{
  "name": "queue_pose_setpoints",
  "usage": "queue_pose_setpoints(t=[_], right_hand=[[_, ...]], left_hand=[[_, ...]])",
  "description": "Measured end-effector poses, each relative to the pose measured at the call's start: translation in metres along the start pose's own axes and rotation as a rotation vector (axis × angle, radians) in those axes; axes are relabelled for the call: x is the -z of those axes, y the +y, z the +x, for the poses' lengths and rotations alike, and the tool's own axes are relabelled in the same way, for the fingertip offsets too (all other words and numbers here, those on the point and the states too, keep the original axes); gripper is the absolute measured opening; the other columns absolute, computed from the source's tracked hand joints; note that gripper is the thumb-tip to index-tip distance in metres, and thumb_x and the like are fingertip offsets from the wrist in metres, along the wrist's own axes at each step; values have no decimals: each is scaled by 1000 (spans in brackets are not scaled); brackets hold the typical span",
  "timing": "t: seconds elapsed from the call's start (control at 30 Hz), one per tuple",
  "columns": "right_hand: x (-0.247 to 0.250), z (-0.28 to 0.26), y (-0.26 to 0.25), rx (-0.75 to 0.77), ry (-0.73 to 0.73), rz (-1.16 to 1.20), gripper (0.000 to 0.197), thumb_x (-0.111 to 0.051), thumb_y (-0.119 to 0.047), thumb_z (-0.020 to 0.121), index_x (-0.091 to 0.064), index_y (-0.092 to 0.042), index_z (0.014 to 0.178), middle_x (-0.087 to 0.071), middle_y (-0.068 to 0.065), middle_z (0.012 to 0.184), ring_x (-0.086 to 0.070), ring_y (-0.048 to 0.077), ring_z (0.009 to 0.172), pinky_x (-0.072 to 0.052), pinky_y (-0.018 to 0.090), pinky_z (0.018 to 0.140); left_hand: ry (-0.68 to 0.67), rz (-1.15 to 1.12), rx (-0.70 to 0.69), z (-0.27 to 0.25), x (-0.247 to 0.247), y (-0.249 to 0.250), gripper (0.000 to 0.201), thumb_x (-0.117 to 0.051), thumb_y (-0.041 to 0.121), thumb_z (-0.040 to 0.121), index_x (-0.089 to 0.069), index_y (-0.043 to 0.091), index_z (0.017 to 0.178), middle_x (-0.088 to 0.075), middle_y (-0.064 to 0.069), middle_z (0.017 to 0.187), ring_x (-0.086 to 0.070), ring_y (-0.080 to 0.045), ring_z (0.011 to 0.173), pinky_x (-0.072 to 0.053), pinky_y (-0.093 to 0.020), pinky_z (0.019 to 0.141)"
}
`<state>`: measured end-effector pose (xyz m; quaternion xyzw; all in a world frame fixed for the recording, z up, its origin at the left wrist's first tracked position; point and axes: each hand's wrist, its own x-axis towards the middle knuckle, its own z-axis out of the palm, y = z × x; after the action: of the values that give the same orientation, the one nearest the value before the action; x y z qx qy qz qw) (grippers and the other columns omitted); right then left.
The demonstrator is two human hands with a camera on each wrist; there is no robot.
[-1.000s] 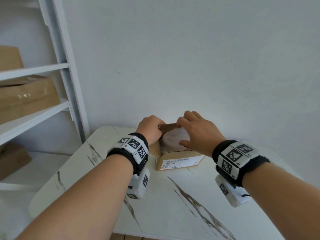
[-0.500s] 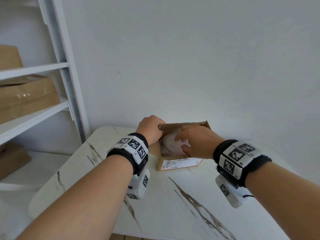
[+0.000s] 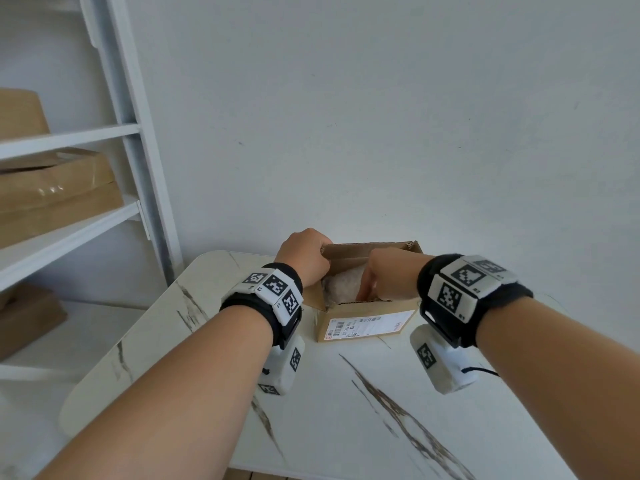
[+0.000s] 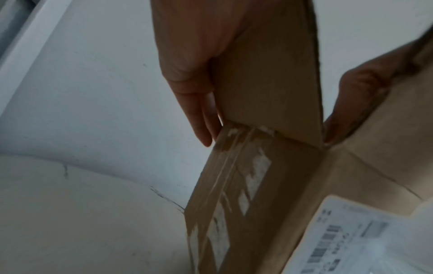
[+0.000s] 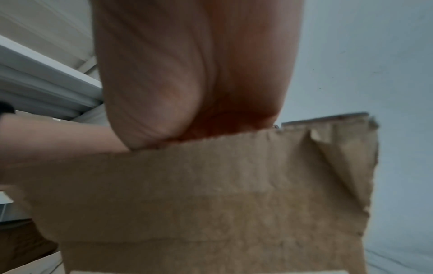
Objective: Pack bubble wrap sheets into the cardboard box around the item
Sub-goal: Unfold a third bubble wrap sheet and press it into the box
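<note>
A small cardboard box (image 3: 367,315) with a white shipping label (image 3: 370,327) stands open on the marble table (image 3: 346,427). White bubble wrap (image 3: 341,287) fills its left half; any item under it is hidden. My left hand (image 3: 320,252) grips the upright left flap (image 4: 269,83), with fingers (image 4: 201,118) outside and the thumb inside. My right hand (image 3: 372,289) reaches down into the box, its fingers pointing straight down against the wrap. In the right wrist view the palm (image 5: 187,83) dips behind the front wall (image 5: 211,185), which hides the fingertips.
White shelving (image 3: 138,168) stands to the left and holds several brown cardboard boxes (image 3: 59,188). A plain white wall runs close behind the table. The box's back flap (image 3: 374,249) stands up toward the wall.
My right hand has gone from lying over the wrap to reaching down inside the box, pushing the wrap lower. The left hand has kept its hold on the left flap.
</note>
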<state>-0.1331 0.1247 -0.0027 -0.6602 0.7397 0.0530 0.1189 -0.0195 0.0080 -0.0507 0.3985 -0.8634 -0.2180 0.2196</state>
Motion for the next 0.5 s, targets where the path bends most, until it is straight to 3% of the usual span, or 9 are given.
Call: queue_pose_setpoints(t=[0.07, 0.13, 0.2, 0.33, 0.43, 0.5], right_hand=[[1, 2, 0, -10, 10, -5, 45, -42, -3, 91, -75, -29, 107, -69, -14, 107, -56, 9, 91, -43, 13, 71], [2, 5, 2, -28, 7, 2, 46, -40, -3, 93, -73, -29, 112, -67, -11, 106, -55, 10, 91, -38, 10, 64], [4, 10, 4, -70, -5, 12, 36, -43, -9, 96, -69, -22, 119, -66, -3, 111, -54, 13, 92, -36, 12, 60], [0, 22, 16, -103, 49, 162, 31, -46, -12, 96, -65, -6, 119, -55, 2, 98, -48, 15, 89, -33, 11, 58], [-7, 25, 24, -130, 132, 550, 27, -50, -10, 93, -67, 1, 110, -62, 8, 95, -56, 17, 84, -44, 16, 70], [-10, 22, 27, -141, 245, 736, 24, -49, -8, 91, -71, -6, 98, -72, 7, 91, -65, 15, 80, -52, 22, 81]], left_hand=[[-1, 21, 21, -2, 3, 5, 5, -66, 22, 78, -69, 18, 78, -69, 1, 80, -64, -22, 81, -45, -25, 64], [11, 53, 30, -2, 4, 8, 37, -73, 38, 73, -66, 29, 108, -67, 11, 105, -62, -16, 97, -46, -27, 77], [50, 65, 14, -3, 5, 10, 62, -77, 38, 71, -51, 32, 128, -56, 10, 120, -56, -14, 107, -46, -29, 83], [124, -25, 3, -5, 3, 12, 59, -71, 15, 71, -44, 27, 122, -46, 0, 123, -53, -17, 99, -50, -32, 78], [178, -159, 99, -8, 6, 11, 55, -65, 11, 72, -42, 25, 120, -41, 0, 120, -53, -19, 94, -47, -31, 77], [160, -236, 171, -8, 8, 10, 59, -61, 11, 74, -39, 25, 127, -43, 0, 120, -53, -19, 95, -49, -33, 80]])
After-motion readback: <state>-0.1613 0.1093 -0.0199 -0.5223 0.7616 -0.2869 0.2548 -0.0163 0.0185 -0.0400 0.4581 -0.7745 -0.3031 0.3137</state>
